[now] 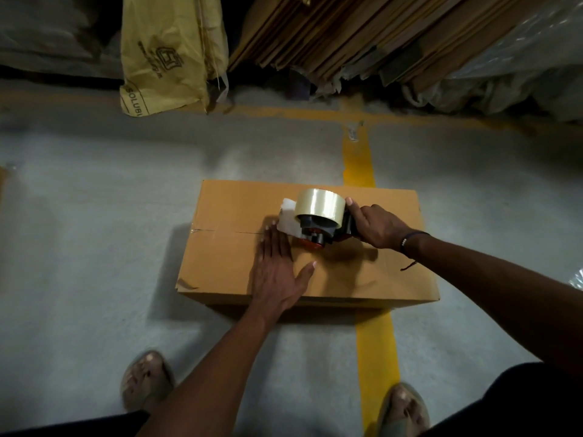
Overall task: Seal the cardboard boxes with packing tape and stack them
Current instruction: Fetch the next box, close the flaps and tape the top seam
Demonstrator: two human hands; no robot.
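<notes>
So there's one cardboard box (315, 266) sitting on the grey concrete floor (94, 190), right on top of a yellow floor line (359, 159). Left hand (277, 269) is flat on the lid, fingers straight and spread, pressing down just beside the centre seam. Right hand (375, 225) has its fingers wrapped round the handle of a tape dispenser (318, 222), red and black with a clear tape roll (320, 205) on it, resting on the lid over the seam. Some tape seems already stuck at the seam's left end, kinda hard to tell in this light. Behind: a yellow printed sack (170, 52) and flattened cardboard sheets (347, 29) leaning. Both sandalled feet at the bottom edge.
</notes>
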